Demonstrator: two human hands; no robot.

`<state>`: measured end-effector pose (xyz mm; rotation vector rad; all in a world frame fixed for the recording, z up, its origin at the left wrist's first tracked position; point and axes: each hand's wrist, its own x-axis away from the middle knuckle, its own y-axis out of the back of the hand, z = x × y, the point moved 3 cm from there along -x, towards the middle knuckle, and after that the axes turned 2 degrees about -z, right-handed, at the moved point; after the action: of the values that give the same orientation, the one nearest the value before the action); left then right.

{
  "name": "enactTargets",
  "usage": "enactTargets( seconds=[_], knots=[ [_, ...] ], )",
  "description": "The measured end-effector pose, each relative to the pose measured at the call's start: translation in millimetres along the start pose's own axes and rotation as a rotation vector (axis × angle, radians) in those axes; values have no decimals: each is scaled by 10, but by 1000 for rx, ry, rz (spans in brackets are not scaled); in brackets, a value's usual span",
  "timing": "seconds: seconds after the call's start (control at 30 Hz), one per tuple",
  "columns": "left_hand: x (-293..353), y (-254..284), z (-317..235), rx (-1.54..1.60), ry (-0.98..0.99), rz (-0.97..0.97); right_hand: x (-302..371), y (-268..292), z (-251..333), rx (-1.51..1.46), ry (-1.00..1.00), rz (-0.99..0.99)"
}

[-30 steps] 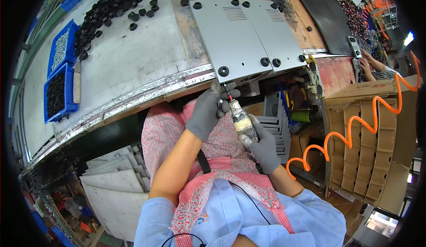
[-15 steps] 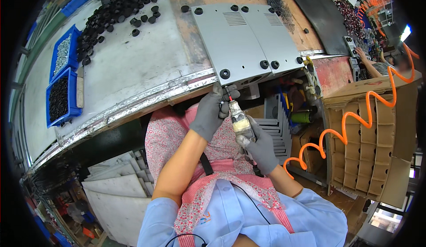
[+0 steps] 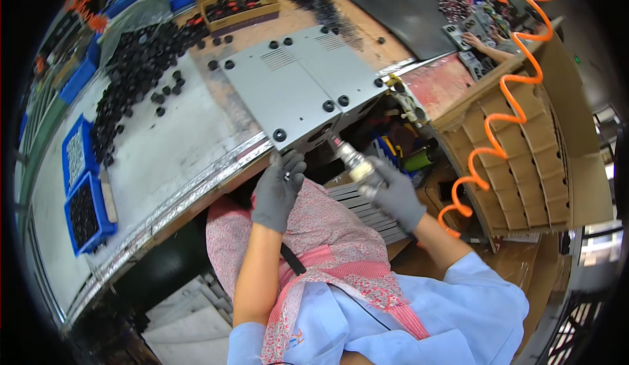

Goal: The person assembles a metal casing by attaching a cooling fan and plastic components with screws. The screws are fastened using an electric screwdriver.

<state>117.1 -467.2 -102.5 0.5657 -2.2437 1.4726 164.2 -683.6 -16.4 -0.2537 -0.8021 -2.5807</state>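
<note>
Two grey metal casings (image 3: 288,90) lie side by side at the table's front edge, with round black rubber feet (image 3: 280,135) near their corners and vent slots at the far end. My right hand (image 3: 398,198), in a grey glove, is wrapped round a power screwdriver (image 3: 359,167). Its tip points up at the front side of the casings; I cannot tell whether it touches. Just below the left casing's front corner is my left hand (image 3: 276,198), also gloved. Its fingers are curled, with a tiny shiny piece showing between them, too small to name.
Loose black feet (image 3: 141,63) are heaped at the far left. Two blue bins (image 3: 108,229) of small silver and black parts stand at the left. An orange coiled hose (image 3: 488,150) hangs before a divided cardboard box (image 3: 517,149). A co-worker's arm (image 3: 491,50) is at the far right.
The whole view has shifted. My hands have moved apart: the left is now further left along the casing's edge, and the screwdriver in my right hand has moved away from it.
</note>
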Motion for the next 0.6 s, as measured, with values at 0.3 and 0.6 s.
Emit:
enactTargets(
  seconds=[0.3, 0.6],
  knots=[
    [110, 217, 251, 139, -49, 104, -701, 1306, 333, 1295, 9, -334],
    [415, -17, -73, 185, -56, 102, -1699, 1347, 477, 1647, 315, -327]
  ],
)
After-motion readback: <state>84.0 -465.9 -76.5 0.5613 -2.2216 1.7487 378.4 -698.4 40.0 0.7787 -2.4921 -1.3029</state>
